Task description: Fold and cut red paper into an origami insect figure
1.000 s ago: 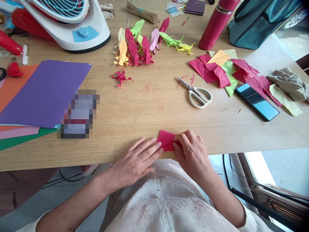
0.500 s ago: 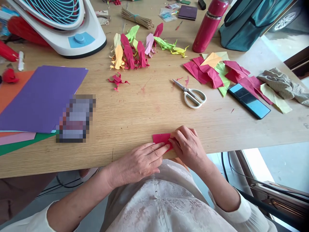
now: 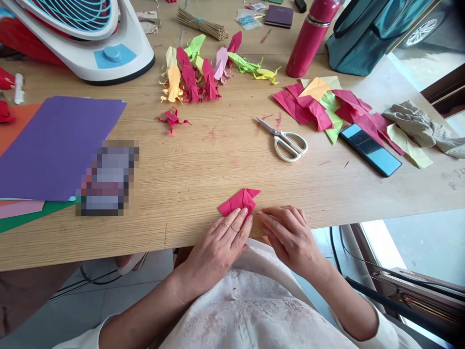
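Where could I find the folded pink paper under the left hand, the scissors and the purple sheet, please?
Folded pink paper [image 3: 238, 199]: head view, middle of its uncovered part.
Scissors [image 3: 277, 134]: head view, where the blades meet the handles.
Purple sheet [image 3: 60, 148]: head view, middle of its upper face.

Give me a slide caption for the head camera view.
Left hand on a folded pink paper, right hand beside it, scissors lying beyond on the wooden table.
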Motion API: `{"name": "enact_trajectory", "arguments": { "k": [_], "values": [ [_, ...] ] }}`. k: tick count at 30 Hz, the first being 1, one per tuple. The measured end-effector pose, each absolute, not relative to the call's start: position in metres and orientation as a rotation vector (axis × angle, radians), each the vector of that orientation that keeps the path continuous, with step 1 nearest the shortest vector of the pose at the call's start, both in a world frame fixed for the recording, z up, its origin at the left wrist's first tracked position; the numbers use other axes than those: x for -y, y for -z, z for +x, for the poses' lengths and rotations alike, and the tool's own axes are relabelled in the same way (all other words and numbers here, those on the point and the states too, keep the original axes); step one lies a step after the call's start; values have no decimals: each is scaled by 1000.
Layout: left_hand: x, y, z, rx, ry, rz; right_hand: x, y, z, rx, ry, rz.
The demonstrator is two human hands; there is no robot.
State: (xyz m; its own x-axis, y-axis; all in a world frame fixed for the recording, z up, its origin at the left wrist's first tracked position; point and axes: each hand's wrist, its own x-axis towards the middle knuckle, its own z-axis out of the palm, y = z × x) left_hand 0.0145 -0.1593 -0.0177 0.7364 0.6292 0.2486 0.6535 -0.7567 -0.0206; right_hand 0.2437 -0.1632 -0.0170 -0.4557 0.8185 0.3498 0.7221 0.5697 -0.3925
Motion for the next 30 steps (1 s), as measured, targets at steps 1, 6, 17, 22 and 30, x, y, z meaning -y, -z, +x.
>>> {"name": "enact_trajectory", "arguments": {
  "k": [1,6,17,22,30],
  "values": [
    [159,18,14,1055,331,-2827,162,18,241,2315,-255,-1239],
    [156,15,10,1030,264,-2851,159,19,233,2361,-188,-1295],
    [155,17,9,966,79,-2855,157,17,232,2448,-210,-1314],
    [154,13,9,980,60,-2849,155,14,234,2445,-268,-1321],
    [157,11,10,1052,108,-2816,153,18,241,2404,-365,-1328]
  ]
}}
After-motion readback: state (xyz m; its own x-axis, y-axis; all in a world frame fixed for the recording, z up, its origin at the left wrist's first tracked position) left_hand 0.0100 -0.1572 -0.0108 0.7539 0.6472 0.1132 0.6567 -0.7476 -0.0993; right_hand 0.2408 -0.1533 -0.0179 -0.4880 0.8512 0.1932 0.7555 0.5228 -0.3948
